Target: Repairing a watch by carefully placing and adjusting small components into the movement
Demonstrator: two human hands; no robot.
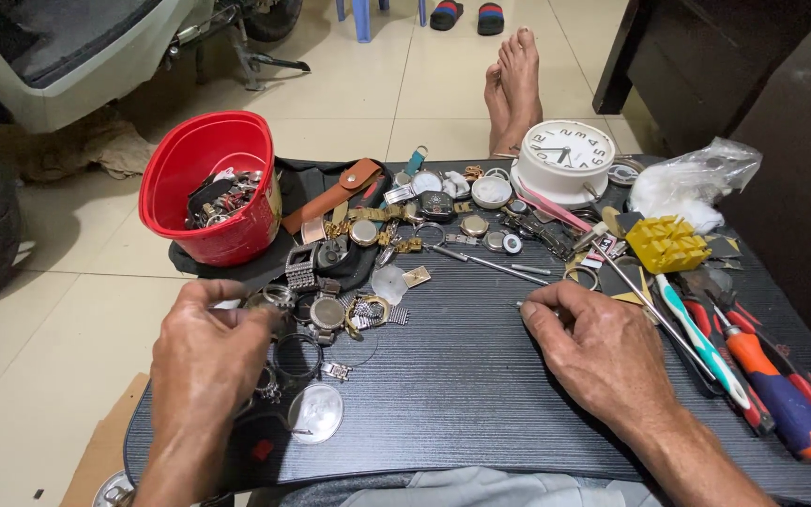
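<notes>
Dark tabletop [481, 394] is crowding up below the red bucket [210, 192]: left hand [204, 361] is pinching a metal watch [274, 299], right hand [603, 347] is pinching a thin tool [529, 305], best keeping both steady.

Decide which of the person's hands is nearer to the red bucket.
Left. The left hand lies just below the red bucket, among the watch parts. The right hand rests far across the table, near the tools.
</notes>
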